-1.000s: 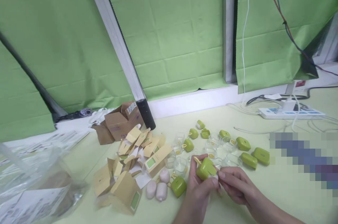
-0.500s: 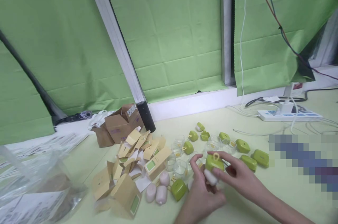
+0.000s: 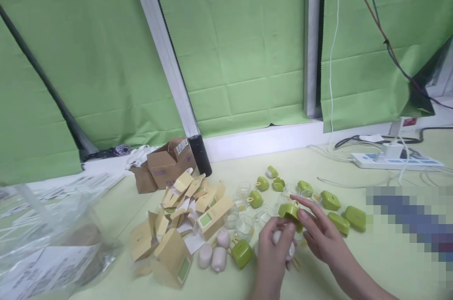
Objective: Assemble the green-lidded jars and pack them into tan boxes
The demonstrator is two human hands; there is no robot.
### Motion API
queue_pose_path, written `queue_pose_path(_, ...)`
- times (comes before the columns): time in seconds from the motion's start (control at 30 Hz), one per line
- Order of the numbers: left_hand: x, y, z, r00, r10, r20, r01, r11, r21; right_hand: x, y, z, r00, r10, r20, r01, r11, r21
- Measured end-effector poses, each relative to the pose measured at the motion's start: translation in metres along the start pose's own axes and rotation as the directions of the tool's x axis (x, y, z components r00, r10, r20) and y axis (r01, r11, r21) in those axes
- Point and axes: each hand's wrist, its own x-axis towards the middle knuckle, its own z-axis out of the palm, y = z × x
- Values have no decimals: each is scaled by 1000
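Observation:
In the head view, my left hand (image 3: 272,250) is closed around a small white rounded piece (image 3: 290,249), mostly covered by the fingers. My right hand (image 3: 323,231) pinches a green cap (image 3: 287,211) with a yellow loop just above it. The cap is tilted and its underside shows; whether it still touches the white piece I cannot tell. Left of my hands lies a green case (image 3: 241,254) beside several pale pink rounded pieces (image 3: 219,259). Clear plastic cups (image 3: 245,227) and small green caps (image 3: 255,199) are spread beyond the hands.
Several opened tan cartons (image 3: 171,257) lie heaped at left, before a brown cardboard box (image 3: 164,165) and a black cylinder (image 3: 200,154). More green cases (image 3: 355,218) lie at right. A power strip (image 3: 368,161) with cables stands behind. A clear plastic bag (image 3: 85,224) occupies the far left.
The green cap has been tipped up and raised off the white piece, which now sits lower in my left hand. The view has shifted slightly left.

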Motion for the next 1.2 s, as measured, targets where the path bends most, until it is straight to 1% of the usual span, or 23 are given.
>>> queue_pose_path(0.07,0,0,0,997,61,-51,-57,995,81,0,6,0,995,-96,13,96,995,-22)
queue_pose_path(0.13,-1,0,-1,992,90,-91,-81,992,100,1,11,-1,985,-166,56,169,983,-66)
queue_pose_path(0.17,-1,-1,-2,990,95,-101,-85,991,103,2,13,-1,980,-181,85,189,977,-102)
queue_pose_path(0.27,-1,-3,-4,989,80,-126,-68,993,93,3,18,-4,971,-197,133,222,953,-208)
queue_pose_path(0.33,-1,-6,-5,987,76,-141,-63,994,91,3,19,-6,968,-202,151,235,941,-243)
queue_pose_path(0.47,0,-10,-5,982,101,-162,-87,992,92,4,19,-7,965,-197,174,237,939,-251)
queue_pose_path(0.6,-1,-8,-4,977,132,-169,-121,990,75,9,16,-8,969,-186,165,221,949,-227)
queue_pose_path(0.67,-2,-5,-3,976,151,-158,-139,987,83,11,14,-9,977,-181,115,204,951,-231)
queue_pose_path(0.8,-4,-1,-4,984,151,-91,-140,983,122,13,12,-11,989,-145,-4,139,957,-254)
queue_pose_path(0.87,-5,-2,-5,987,144,-74,-134,983,124,13,13,-12,994,-106,-15,98,955,-278)
queue_pose_path(0.93,-4,-2,-6,987,140,-78,-129,982,140,13,13,-14,997,-81,14,82,951,-299)
queue_pose_path(1.0,-4,0,-7,988,134,-73,-121,979,164,13,12,-16,994,-84,66,100,946,-308)
queue_pose_path(1.07,-4,3,-8,991,126,-43,-116,975,187,15,11,-19,987,-105,119,139,934,-330)
queue_pose_path(1.2,-5,7,-12,995,100,26,-104,970,221,20,6,-23,965,-157,211,237,869,-435)
